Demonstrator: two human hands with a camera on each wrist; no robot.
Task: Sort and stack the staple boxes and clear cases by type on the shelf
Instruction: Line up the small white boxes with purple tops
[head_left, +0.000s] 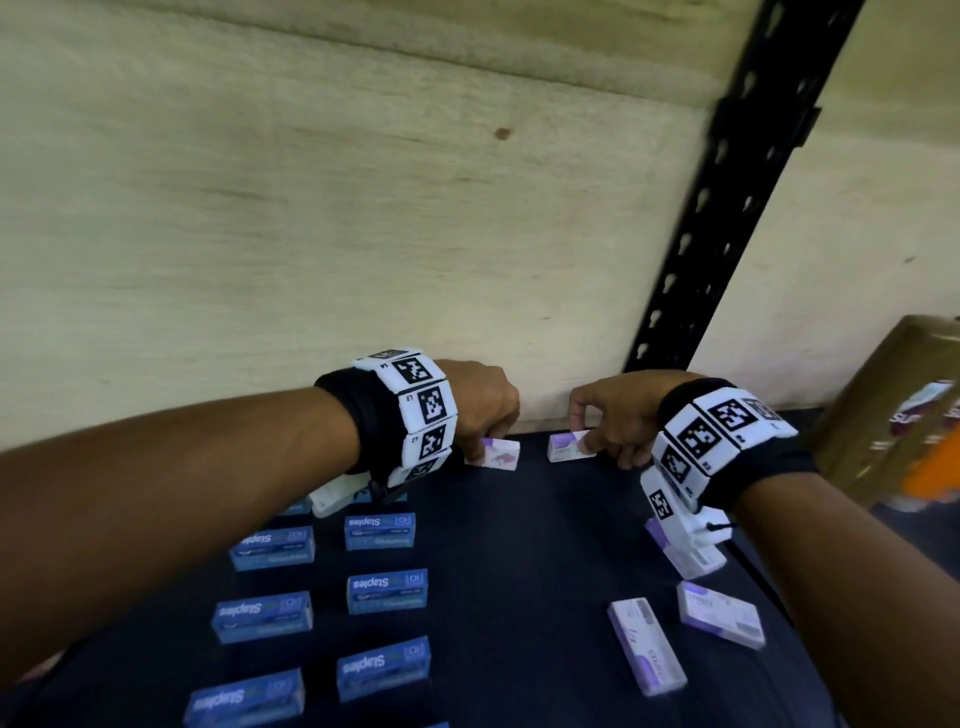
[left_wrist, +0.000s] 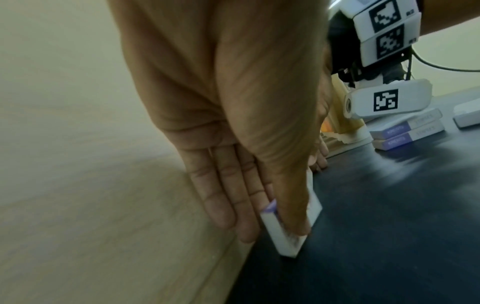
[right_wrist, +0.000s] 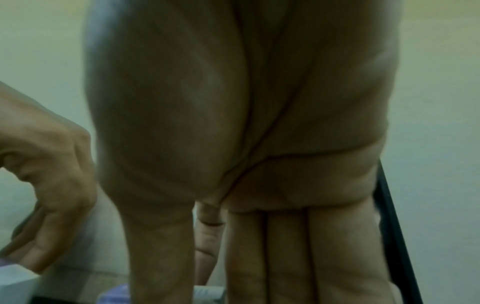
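On the dark shelf (head_left: 519, 571), close to the wooden back wall, my left hand (head_left: 485, 446) pinches a small white-and-purple box (head_left: 501, 454). The left wrist view shows this box (left_wrist: 285, 244) standing on edge on the shelf, thumb on one face and fingers behind it. A short way to the right, my right hand (head_left: 584, 441) grips a second white-and-purple box (head_left: 563, 448). In the right wrist view only a sliver of that box (right_wrist: 207, 294) shows below the thumb and fingers (right_wrist: 285, 257). The two boxes are a small gap apart.
Several blue Staples boxes (head_left: 387, 590) lie in rows on the left half of the shelf. More white-and-purple boxes (head_left: 647, 644) lie at the right, two of them stacked (left_wrist: 407, 131). A black slotted post (head_left: 727, 208) rises at the back right, beside a cardboard box (head_left: 893, 415).
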